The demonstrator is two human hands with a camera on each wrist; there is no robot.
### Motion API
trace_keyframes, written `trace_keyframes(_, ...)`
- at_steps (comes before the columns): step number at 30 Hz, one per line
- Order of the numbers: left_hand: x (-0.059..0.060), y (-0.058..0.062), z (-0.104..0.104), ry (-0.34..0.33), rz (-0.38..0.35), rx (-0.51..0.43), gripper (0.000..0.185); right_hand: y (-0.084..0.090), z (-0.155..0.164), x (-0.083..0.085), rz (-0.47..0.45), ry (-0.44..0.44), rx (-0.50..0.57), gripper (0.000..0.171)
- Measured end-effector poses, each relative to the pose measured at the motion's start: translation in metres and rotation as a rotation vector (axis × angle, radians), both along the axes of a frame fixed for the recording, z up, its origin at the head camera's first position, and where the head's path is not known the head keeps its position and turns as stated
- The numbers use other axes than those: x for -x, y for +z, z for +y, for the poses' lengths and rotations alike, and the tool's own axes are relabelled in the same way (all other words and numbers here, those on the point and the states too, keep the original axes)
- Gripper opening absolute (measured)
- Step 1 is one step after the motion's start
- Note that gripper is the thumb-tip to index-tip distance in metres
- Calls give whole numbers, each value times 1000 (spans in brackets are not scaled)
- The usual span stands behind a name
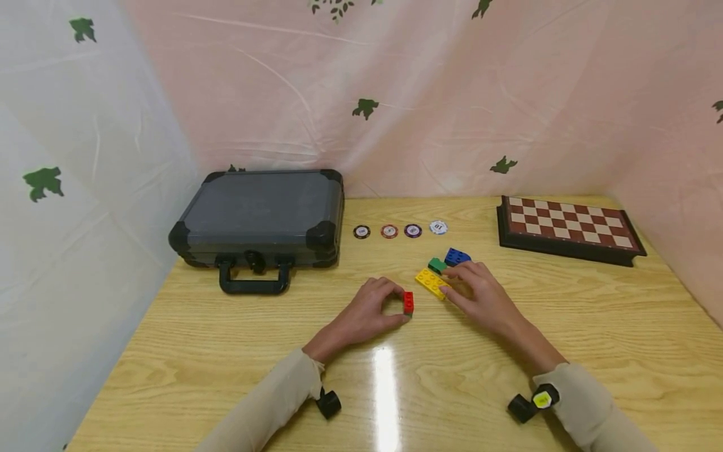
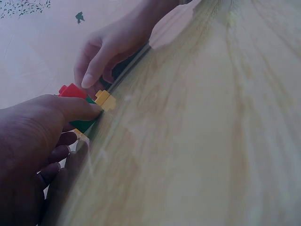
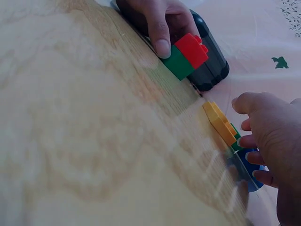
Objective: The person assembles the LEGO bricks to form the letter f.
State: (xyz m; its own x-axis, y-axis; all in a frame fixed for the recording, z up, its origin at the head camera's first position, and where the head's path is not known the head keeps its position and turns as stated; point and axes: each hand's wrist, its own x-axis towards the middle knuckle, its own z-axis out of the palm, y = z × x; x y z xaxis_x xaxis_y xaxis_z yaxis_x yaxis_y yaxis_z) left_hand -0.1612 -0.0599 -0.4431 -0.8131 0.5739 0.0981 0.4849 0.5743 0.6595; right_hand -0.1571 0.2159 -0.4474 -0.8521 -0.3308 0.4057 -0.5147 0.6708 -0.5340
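My left hand (image 1: 373, 311) pinches a small stack between thumb and fingers, a red brick (image 1: 408, 301) on top of a green brick (image 3: 176, 63). The stack is upright, low at the tabletop. To its right lies a flat yellow brick (image 1: 430, 282) with studs up. Over the yellow brick's right end is my right hand (image 1: 482, 298), thumb and fingers apart and gently bent, with a gap showing between thumb and brick in the right wrist view. Behind the yellow brick sit another green brick (image 1: 437, 265) and a blue brick (image 1: 456, 256), the blue one partly hidden by my right fingers.
A dark grey carry case (image 1: 260, 210) stands at the back left, its handle toward me. Several poker chips (image 1: 389, 231) lie in a row beside it. At the back right is a checkered board box (image 1: 570, 226). Patterned cloth (image 1: 271, 94) hangs behind the wooden table (image 1: 237, 339).
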Motion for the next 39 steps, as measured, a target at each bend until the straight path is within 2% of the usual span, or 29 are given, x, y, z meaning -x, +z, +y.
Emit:
trace_keyframes(6,0,0,-1,-6,-2,-5,40,-1,-1,-1,-34,-15,-26,29)
trace_keyframes(19,0,0,-1,-15,21,-16,39,-4,-7,0,6,-25,-60,31)
trace_keyframes(32,0,-1,0,-12,19,-12,38,-4,-14,-2,-35,-100,-121,43)
trace_keyframes(39,-1,0,-1,-12,14,-12,38,-6,-18,-3,-48,-143,-132,42)
